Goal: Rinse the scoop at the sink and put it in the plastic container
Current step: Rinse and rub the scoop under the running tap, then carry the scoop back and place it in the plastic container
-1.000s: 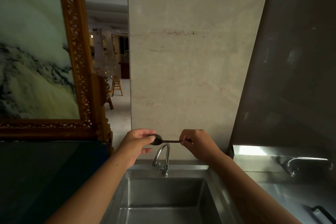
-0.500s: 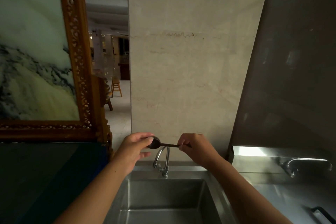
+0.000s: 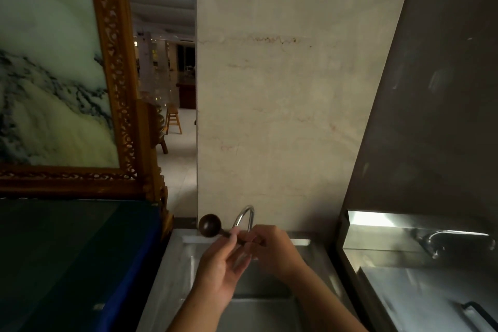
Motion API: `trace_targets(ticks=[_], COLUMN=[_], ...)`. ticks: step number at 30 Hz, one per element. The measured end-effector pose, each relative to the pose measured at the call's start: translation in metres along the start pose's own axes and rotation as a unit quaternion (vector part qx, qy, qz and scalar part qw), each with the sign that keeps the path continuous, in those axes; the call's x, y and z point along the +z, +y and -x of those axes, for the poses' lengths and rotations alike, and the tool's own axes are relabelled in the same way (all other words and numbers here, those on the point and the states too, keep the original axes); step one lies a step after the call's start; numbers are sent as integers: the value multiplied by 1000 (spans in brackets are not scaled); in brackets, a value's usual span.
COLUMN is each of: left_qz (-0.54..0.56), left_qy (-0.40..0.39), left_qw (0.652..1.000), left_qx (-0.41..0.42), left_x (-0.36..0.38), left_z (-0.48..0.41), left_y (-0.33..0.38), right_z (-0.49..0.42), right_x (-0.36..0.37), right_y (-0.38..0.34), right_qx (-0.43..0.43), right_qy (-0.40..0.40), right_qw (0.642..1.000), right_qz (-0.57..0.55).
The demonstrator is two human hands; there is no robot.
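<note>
A small dark scoop [image 3: 210,225] with a round bowl and thin handle is held level above the steel sink [image 3: 172,272]. My right hand [image 3: 272,248] grips the handle's end. My left hand [image 3: 219,267] is palm up below the handle, its fingertips touching the handle near the right hand. The scoop's bowl sticks out to the left, free of both hands. The curved tap [image 3: 245,217] rises just behind the hands; no water shows. No plastic container is in view.
A blue-edged dark counter [image 3: 80,256] lies left of the sink, with a carved wooden framed picture [image 3: 118,89] standing on it. A beige marble wall stands behind the tap. To the right sits a second steel unit [image 3: 420,294] with its own tap [image 3: 442,240].
My left hand let go of the scoop's bowl and slid right along the handle, palm turned up. Both hands dropped lower toward the sink, and the view tilted a little.
</note>
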State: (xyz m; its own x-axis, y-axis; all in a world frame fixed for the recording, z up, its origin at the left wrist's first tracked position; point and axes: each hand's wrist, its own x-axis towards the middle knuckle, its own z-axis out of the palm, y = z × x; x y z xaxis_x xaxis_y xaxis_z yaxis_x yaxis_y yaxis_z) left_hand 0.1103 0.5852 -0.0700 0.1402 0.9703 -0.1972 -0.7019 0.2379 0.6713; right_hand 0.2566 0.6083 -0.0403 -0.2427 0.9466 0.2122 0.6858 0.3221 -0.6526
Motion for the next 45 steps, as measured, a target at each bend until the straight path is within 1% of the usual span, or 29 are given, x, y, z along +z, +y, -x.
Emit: trace_targets(ticks=[3,5,9,12,15,18,20,23,27,31,34,38,40,43,45], left_qz=[3,1,8,29,51,46,51,64,73,83,101,130,144,182,195], left_qy=[34,44,68,66,31,-2,-6,8,45,106,184,278,309,341,385], left_qw=[999,999,998,997,998,998,998,997,995,985,966,924,902,866,831], left_qx=[6,5,-12,-15,11,46,48,35,50,104,150,227,265,317,352], left_x=[-9,-16,-27,-31,-22,-8,-5,-10,-31,-61,-86,-112,-120,-127,-130], left_z=[4,7,7,2,-2,-4,-5,-3,12,49,92,164,204,263,304], left_y=[-5,-6,-10,-4,11,25,30,31,36,39,38,29,24,16,11], right_z=[8,13,19,20,15,7,4,2,2,5,14,39,55,81,105], right_x=[9,11,5,-8,-22,-31,-33,-28,-4,32,64,109,129,158,177], right_y=[5,7,7,5,-4,-14,-19,-22,-26,-34,-52,-86,-105,-135,-160], right_qx=[9,-2,-32,-46,-54,-92,-110,-119,-156,-226,-279,-339,-378,-438,-473], right_qy=[-3,-15,-52,-49,-6,62,90,100,88,53,3,-53,-94,-132,-157], right_qw=[1000,1000,993,987,987,977,970,964,966,965,958,939,921,887,863], right_qz=[9,26,99,144,153,184,199,214,184,124,73,1,-26,-61,-86])
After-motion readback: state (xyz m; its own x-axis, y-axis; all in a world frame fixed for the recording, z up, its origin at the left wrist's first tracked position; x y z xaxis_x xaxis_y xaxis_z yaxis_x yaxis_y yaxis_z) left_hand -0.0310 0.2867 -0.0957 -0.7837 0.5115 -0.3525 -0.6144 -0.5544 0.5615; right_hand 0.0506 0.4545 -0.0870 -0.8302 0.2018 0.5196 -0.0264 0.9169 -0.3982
